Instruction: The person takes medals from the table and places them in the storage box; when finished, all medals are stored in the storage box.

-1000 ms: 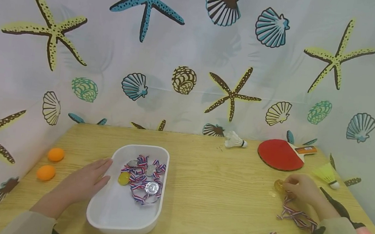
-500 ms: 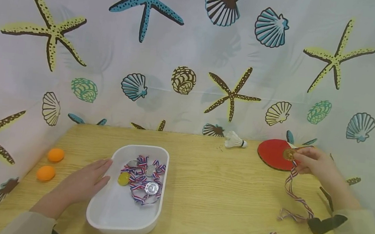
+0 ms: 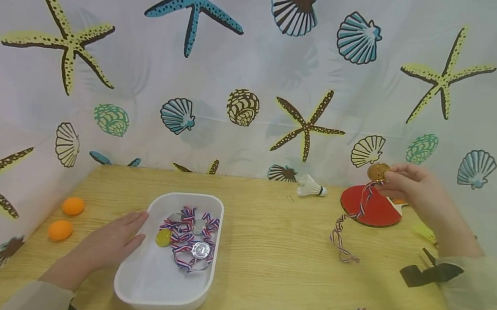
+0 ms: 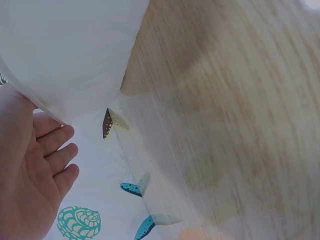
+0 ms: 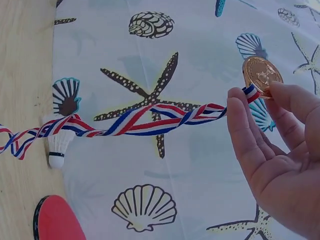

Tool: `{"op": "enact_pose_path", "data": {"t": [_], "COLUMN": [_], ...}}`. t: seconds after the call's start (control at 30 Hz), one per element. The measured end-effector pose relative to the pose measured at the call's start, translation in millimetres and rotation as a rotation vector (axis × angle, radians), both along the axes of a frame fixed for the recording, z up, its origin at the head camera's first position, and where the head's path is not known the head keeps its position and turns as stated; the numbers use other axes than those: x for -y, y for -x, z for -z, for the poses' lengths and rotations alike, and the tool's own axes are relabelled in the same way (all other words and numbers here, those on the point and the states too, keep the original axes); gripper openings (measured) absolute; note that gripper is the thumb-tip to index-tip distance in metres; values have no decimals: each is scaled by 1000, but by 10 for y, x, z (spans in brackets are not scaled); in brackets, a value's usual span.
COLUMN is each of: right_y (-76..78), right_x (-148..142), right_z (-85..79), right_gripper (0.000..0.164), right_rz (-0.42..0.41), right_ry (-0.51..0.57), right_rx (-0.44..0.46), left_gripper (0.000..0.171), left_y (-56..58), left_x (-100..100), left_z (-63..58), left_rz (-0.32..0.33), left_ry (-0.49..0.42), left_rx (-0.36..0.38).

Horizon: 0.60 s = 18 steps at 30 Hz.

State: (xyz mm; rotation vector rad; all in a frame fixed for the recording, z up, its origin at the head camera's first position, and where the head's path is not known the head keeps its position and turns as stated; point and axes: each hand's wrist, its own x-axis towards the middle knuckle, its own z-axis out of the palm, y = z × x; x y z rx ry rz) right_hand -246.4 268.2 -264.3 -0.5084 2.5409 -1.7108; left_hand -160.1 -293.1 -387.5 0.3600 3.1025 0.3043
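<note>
**Bronze medal lifted, tray steadied**

Head view: right hand (image 3: 413,188) raised over the desk's (image 3: 274,258) far right corner, pinching a bronze medal (image 3: 377,171); ribbon (image 3: 350,226) trails to the desk. Left hand (image 3: 114,244), fingers flat, rests against the white tray (image 3: 162,287). Right wrist view alone shows thumb and fingers (image 5: 245,125) gripping the coin's edge.

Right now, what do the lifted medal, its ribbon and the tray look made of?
Medal: coppery, shiny, with raised relief; metal or metal-look plastic, hard to tell. Ribbon: woven fabric in red, white and blue stripes, limp and twisted. Tray: smooth white plastic by its look, with rounded moulded corners.
</note>
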Motion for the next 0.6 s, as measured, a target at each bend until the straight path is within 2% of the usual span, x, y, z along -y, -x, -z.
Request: {"op": "enact_pose_path", "data": {"t": [0.1, 0.27, 0.47, 0.6], "right_y": [-18, -15, 3, 9], "right_x": [106, 298, 510, 670], "right_z": [-106, -231, -352, -418], "right_gripper": [27, 27, 24, 17], "right_rz": [13, 40, 41, 50], "right_ry": [-35, -19, 71, 180], "right_rx": [23, 17, -10, -21], "left_gripper": [56, 56, 56, 56], "left_y": [-4, -4, -6, -12], "left_x": [-1, 1, 0, -3], "left_z": [-7, -7, -4, -9], "left_rz": [3, 9, 3, -2], "left_ry": [-1, 1, 0, -2], "left_rx": [0, -8, -7, -5]}}
